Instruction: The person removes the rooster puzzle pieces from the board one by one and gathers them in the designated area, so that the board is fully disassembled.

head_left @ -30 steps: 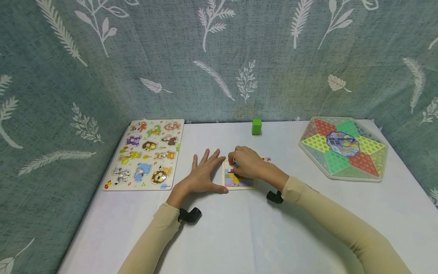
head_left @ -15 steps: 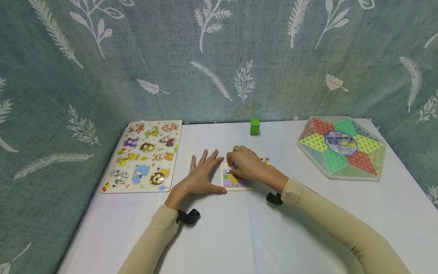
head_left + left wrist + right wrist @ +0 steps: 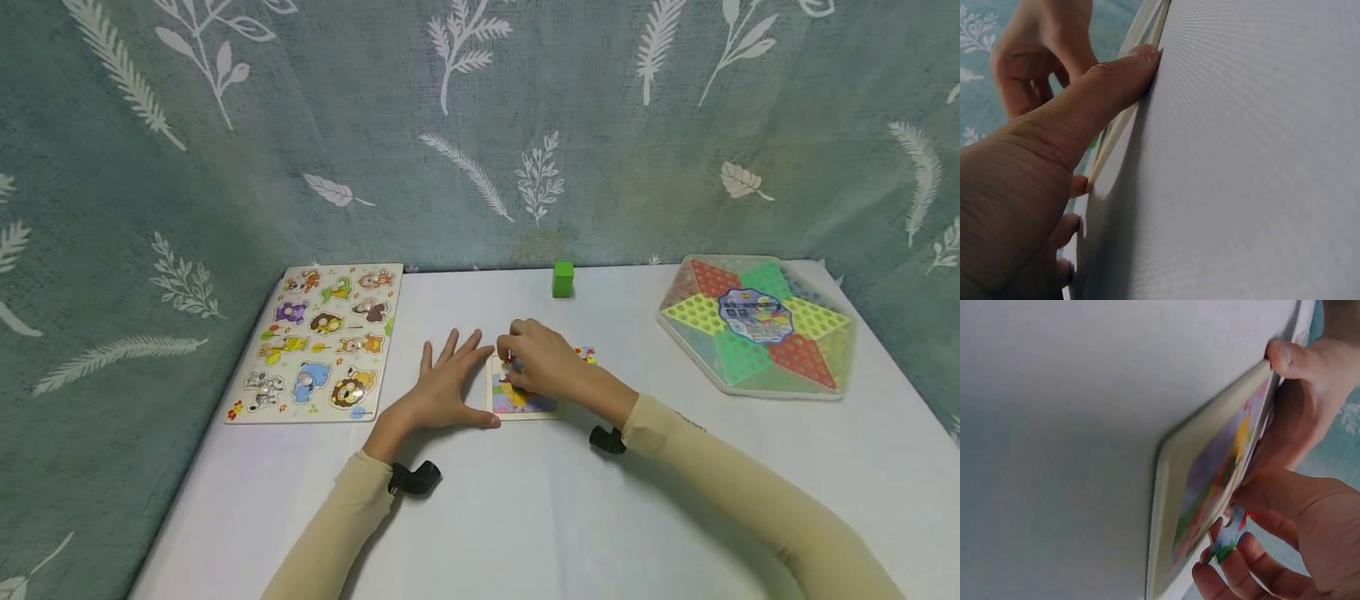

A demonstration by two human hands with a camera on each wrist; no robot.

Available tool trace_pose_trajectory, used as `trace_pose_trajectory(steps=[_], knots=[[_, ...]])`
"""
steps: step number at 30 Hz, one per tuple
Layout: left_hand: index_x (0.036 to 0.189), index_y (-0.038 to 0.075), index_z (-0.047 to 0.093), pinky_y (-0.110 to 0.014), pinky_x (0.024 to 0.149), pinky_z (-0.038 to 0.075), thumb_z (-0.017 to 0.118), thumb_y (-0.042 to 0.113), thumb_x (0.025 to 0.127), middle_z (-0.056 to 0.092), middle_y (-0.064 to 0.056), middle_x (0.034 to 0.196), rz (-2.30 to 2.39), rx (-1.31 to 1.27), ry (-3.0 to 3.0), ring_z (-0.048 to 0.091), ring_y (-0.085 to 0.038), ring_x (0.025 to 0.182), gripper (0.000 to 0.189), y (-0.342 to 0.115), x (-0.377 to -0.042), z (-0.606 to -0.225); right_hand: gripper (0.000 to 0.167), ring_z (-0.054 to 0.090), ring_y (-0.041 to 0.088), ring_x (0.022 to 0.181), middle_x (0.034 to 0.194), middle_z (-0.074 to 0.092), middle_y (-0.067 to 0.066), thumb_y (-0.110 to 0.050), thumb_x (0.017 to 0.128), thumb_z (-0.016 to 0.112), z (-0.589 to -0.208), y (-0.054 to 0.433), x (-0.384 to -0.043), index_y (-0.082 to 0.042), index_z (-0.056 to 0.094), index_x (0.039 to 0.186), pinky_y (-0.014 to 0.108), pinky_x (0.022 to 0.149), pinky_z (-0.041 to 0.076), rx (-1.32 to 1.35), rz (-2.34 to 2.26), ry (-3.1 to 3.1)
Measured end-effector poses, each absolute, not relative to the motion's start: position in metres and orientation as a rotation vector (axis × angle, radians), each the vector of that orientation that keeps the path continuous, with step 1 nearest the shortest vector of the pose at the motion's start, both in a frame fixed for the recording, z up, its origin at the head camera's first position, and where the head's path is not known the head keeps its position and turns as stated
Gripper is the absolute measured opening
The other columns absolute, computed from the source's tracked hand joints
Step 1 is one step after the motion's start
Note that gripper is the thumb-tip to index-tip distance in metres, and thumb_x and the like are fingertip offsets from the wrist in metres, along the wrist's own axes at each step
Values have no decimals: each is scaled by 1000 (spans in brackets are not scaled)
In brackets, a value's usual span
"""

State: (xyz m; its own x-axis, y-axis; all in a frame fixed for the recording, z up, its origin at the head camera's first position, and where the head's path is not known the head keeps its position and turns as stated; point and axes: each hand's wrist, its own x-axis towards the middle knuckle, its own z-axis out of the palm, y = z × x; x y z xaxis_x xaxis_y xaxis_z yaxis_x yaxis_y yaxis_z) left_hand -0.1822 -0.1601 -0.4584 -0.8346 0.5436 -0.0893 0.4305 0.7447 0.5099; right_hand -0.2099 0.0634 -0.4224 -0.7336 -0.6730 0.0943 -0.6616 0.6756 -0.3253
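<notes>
A small jigsaw puzzle board with a pale frame and a colourful picture lies on the table between the hands. My left hand is spread at its left side, fingers straight. In the right wrist view the left thumb rests at a corner of the frame. Over the board, my right hand pinches a jigsaw piece coloured light blue, green and red. The piece is tilted up close to the picture's surface. Part of the board is hidden under the right hand in the head view.
An animal puzzle board lies at the left. A green block stands at the back, near the patterned cloth wall. On the right is a hexagonal Chinese checkers box. White cloth covers the table.
Both hands stay in nearly the same places at the jigsaw board, the right fingers shifting only slightly. The head view itself moves a little.
</notes>
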Motion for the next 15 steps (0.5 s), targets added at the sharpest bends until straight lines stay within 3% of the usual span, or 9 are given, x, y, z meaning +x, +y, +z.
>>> trace_pose_trajectory(steps=[15], knots=[[159,19,31,-64,111,-17,83,64,69,7,-3,167,731,760,2715,-8,-35,151,113,-161,-181,-460,18,49,20,83,93,57,4,-14,81,79,-397,83,-206,-10,71,97,33,67,46,-1144,-545,2873]])
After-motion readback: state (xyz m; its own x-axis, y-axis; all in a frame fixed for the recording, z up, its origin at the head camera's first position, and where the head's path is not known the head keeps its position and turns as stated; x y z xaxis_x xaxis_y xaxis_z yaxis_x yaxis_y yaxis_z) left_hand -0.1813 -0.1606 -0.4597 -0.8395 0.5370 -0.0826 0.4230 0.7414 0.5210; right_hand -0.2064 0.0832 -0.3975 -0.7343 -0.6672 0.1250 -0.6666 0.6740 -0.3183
